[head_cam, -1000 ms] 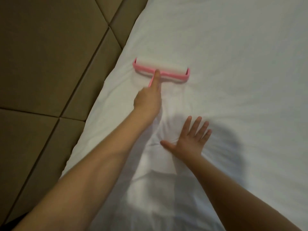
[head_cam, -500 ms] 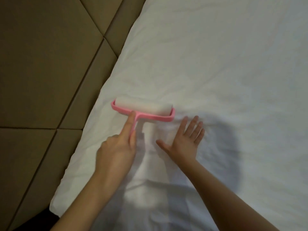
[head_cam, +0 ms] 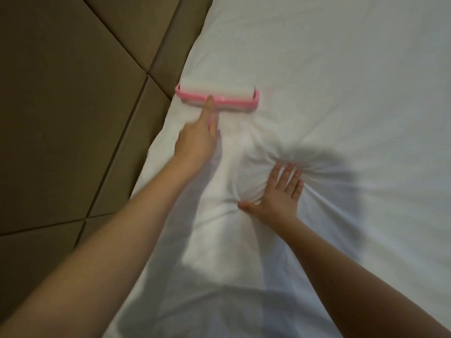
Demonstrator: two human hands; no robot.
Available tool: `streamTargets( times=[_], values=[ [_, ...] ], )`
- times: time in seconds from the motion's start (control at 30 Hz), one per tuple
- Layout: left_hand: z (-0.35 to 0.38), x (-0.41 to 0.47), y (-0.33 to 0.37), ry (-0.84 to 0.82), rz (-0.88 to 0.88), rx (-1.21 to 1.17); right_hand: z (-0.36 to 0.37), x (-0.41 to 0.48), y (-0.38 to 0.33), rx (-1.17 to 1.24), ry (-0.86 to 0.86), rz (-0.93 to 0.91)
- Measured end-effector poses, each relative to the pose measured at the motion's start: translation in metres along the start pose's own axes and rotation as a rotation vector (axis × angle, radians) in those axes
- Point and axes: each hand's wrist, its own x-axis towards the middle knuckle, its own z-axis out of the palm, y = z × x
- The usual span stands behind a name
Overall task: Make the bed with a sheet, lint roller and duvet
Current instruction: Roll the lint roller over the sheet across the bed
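A pink lint roller (head_cam: 227, 95) with a white roll lies flat on the white sheet (head_cam: 341, 93) near the bed's left edge. My left hand (head_cam: 197, 140) grips its handle, the index finger stretched along the handle up to the pink frame. My right hand (head_cam: 280, 193) rests palm down on the sheet with fingers spread, to the right of and nearer than the roller. The sheet bunches into radiating wrinkles around it. No duvet is in view.
A brown padded panel surface (head_cam: 73, 118) with dark seams runs along the left side of the bed. The white sheet stretches on to the right and to the far edge of the view.
My left hand pulled the roller toward me half a second ago, then pushed it away again along the left edge. My right hand stayed pressed on the sheet, which now wrinkles more.
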Motion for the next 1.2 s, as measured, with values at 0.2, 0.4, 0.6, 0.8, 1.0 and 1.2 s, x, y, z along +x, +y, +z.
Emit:
streamTargets(
  times=[0.2,0.4,0.6,0.8,1.0,1.2],
  values=[
    [0.029,-0.169,-0.053,-0.115,-0.049,0.049,0.002,0.002,0.000,0.001,0.002,-0.007],
    [0.012,-0.037,-0.004,-0.019,0.053,0.074,0.005,0.000,0.001,-0.009,0.039,-0.034],
    [0.033,-0.103,-0.018,-0.052,-0.029,0.010,0.010,-0.025,0.005,-0.032,0.093,-0.131],
    [0.039,-0.311,-0.076,-0.425,-0.238,0.131,0.065,-0.125,0.036,-0.083,0.047,-0.288],
    [0.039,-0.192,-0.035,-0.123,-0.074,0.132,0.066,-0.137,0.041,-0.150,0.026,-0.259],
    [0.061,-0.213,-0.036,-0.112,-0.098,0.052,0.085,-0.154,0.055,-0.208,0.027,-0.304]
  ],
)
